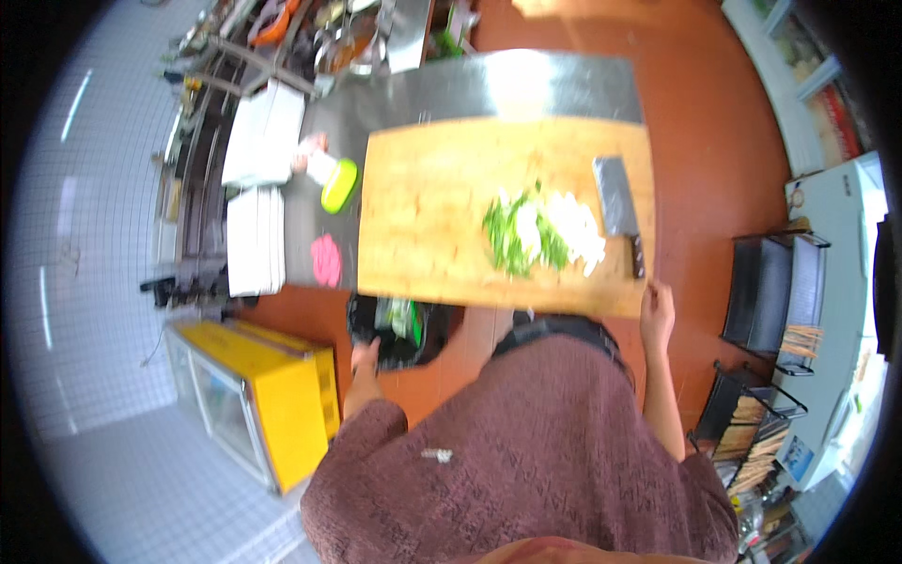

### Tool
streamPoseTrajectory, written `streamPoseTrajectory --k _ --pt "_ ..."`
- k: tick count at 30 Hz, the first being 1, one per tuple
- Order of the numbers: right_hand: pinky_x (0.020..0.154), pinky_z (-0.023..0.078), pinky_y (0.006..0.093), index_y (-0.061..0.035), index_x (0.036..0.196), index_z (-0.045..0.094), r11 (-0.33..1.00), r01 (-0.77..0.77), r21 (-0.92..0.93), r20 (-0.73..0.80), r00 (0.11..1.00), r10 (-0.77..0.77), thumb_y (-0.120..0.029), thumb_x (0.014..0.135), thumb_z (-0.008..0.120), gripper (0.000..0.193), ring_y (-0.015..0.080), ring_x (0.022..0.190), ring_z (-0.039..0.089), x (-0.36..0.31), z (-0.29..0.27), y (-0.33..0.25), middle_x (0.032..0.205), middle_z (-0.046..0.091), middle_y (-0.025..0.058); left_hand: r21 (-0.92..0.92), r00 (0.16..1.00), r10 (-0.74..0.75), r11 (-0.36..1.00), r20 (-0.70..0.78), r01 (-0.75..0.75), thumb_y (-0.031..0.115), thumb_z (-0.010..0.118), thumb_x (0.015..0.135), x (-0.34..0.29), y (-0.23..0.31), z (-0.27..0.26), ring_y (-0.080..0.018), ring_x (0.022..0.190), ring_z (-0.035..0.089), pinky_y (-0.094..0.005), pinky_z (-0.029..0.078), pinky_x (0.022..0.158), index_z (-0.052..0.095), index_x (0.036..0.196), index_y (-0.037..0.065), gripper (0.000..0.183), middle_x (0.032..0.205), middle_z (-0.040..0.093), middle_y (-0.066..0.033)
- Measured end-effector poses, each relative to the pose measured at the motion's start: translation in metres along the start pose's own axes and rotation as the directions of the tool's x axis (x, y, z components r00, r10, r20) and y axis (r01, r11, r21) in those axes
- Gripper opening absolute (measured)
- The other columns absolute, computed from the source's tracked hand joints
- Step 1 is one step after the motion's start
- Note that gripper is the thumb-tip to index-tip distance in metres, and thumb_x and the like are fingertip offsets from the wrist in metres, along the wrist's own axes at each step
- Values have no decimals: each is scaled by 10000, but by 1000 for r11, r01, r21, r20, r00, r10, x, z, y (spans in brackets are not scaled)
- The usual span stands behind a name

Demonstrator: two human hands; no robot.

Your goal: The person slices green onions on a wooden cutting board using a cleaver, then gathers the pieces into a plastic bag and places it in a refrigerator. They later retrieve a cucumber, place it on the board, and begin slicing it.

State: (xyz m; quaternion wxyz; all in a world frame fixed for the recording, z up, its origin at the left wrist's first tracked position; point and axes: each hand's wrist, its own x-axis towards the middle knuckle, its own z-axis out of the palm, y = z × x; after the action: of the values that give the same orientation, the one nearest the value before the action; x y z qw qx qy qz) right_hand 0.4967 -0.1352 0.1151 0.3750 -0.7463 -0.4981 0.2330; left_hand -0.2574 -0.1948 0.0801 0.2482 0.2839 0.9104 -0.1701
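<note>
A trash bin (351, 315) lined with a black bag stands below the table's left front. My left hand (365, 355) is closed on its near rim. Inside the bin lies some green and white plastic-looking waste (399, 318). My right hand (658, 305) hangs beside the front right corner of the wooden cutting board (423, 202); its fingers look loosely apart and hold nothing that I can see. Just above that hand lies a cleaver (617, 197) with a dark handle. Chopped greens (512, 240) and chopped white pieces (578, 230) form a pile on the board.
Left of the board are a lime-green container (339, 186), a pink cloth (326, 260) and stacked white boxes (256, 240). Another person's hand (312, 148) shows there. A yellow fridge (282, 404) stands at the lower left, black racks (756, 287) at the right.
</note>
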Motion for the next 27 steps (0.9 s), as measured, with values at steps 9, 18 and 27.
streamPoseTrajectory --k 9,18,27 --pt "868 578 370 -28 1244 728 966 -201 -163 -171 970 173 -138 1049 689 227 281 982 719 -32 -86 81 1115 740 136 -493 979 154 867 133 -69 255 644 982 -80 110 124 -369 927 785 -480 605 857 846 1006 50 288 979 802 -217" --pt "935 564 510 14 1135 743 907 -414 -79 312 854 417 -315 964 778 373 407 1065 700 -31 -167 364 1182 724 250 -439 720 615 770 321 -462 491 701 1043 -323 286 287 -329 1138 730 -391 572 1018 598 1538 21 690 1293 757 -162" --pt "939 590 405 -67 1466 591 283 -918 278 688 396 608 -307 1039 702 503 282 1193 670 10 -362 438 1314 691 157 -223 799 279 957 533 -186 463 685 1055 -481 384 312 -307 1112 727 -377 574 989 610 1512 29 635 1278 756 -150"
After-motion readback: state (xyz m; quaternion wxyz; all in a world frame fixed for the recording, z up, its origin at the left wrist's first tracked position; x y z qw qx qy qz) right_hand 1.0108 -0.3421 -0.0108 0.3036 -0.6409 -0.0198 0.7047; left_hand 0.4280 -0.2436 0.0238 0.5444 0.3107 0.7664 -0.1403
